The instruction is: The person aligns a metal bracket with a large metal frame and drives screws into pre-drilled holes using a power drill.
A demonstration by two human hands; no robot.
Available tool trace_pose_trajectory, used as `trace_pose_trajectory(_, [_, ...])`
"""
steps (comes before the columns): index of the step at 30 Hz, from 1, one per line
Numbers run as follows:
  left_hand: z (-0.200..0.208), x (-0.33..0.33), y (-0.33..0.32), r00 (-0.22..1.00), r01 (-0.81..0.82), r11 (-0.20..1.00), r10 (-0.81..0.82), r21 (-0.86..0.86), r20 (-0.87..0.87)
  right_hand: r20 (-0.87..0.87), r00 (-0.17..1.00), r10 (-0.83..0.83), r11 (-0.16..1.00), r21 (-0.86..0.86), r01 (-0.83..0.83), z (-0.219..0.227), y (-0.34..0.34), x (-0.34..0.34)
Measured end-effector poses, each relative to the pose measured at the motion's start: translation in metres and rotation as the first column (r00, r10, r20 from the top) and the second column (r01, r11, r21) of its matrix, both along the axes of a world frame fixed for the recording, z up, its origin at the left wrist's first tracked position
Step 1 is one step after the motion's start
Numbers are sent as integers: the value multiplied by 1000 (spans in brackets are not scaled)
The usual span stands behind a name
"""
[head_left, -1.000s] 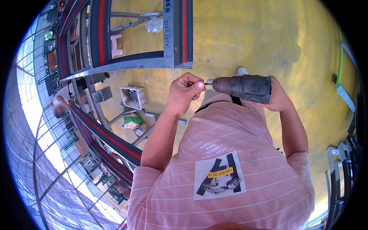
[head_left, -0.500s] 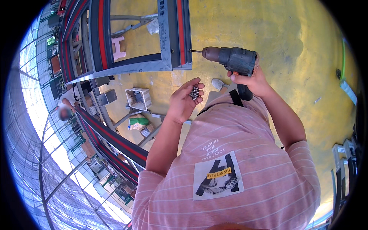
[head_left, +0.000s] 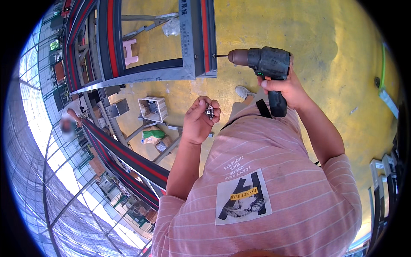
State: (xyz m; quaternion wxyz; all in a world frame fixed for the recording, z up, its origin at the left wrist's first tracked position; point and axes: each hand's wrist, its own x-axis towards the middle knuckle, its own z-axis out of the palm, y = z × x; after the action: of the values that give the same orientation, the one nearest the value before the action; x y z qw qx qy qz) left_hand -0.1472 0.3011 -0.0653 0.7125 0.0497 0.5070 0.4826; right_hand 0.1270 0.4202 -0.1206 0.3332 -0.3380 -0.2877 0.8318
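My right hand (head_left: 289, 90) is wrapped round the grip of a dark cordless drill (head_left: 263, 62), which points left. The tip of its long bit (head_left: 221, 56) meets the outer side of a grey metal frame (head_left: 189, 43) with red and black strips, at a small screw head or hole I cannot tell apart. Below the frame's corner, my left hand (head_left: 198, 122) is turned up with curled fingers, cupping several small silver screws (head_left: 209, 112). Part of the screws is hidden by the fingers.
Under the frame stand a white plastic crate (head_left: 153, 109), a pink stool (head_left: 130, 52) and a green-and-white bag (head_left: 153, 135). More red-striped frames (head_left: 124, 150) lie to the left, with another person (head_left: 73, 112) beyond them. Metal stands (head_left: 383, 171) are at the right.
My left hand has drawn slightly left and down, its fingers curling more over the screws. The drill has shifted a little right in view, and small green lights now show on it.
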Motion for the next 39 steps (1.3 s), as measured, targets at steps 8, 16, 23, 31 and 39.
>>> trace_pose_trajectory(8, [34,-3,12,968,166,951,-207,259,139,-36,999,-35,994,-108,31,0,2,5])
trace_pose_trajectory(16, [126,8,90,931,327,923,-277,205,-236,62,991,-119,979,171,107,-3,-17,37])
trace_pose_trajectory(23, [136,15,172,821,560,807,-511,186,-254,322,890,-323,741,671,26,37,-43,28])
trace_pose_trajectory(31, [133,-22,232,496,866,398,-766,303,-410,429,402,-809,518,844,141,58,-92,-81])
trace_pose_trajectory(39, [129,-75,236,56,982,-43,-866,187,-497,441,48,-896,399,755,520,78,-143,-250])
